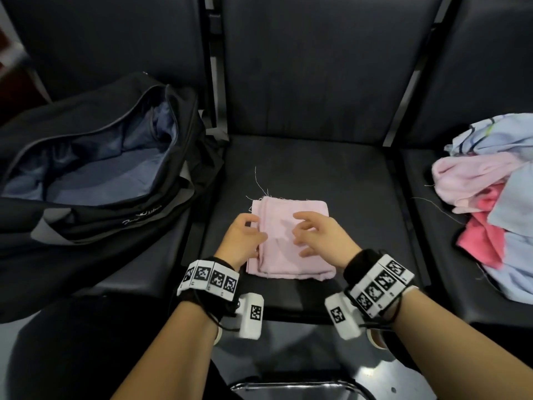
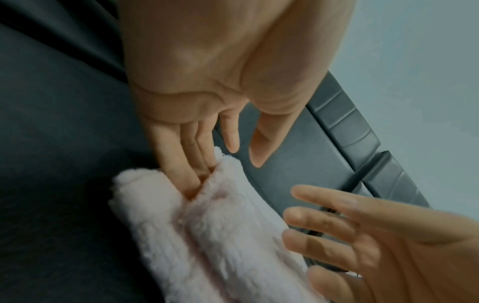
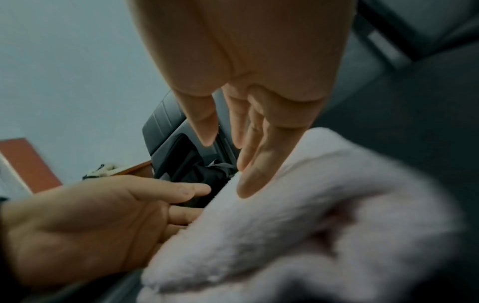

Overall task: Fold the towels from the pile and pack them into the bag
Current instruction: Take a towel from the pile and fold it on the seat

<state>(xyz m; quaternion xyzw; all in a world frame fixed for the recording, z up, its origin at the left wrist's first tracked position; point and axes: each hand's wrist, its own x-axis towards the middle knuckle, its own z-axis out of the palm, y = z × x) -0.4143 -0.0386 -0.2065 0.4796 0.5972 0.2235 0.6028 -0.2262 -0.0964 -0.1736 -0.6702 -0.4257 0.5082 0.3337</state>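
Observation:
A pink towel, folded into a small rectangle, lies on the middle black seat. My left hand is at its left edge. In the left wrist view the straight fingers are slipped into a fold of the towel, with the thumb free. My right hand is over the towel's middle with fingers spread and loose. In the right wrist view a fingertip touches the towel. The black bag sits unzipped on the left seat, and its blue-grey lining shows.
The pile of loose towels, pale blue, pink and red, lies on the right seat. Seat backs rise behind, with metal frame bars between the seats. A shiny metal rail runs below the front edge.

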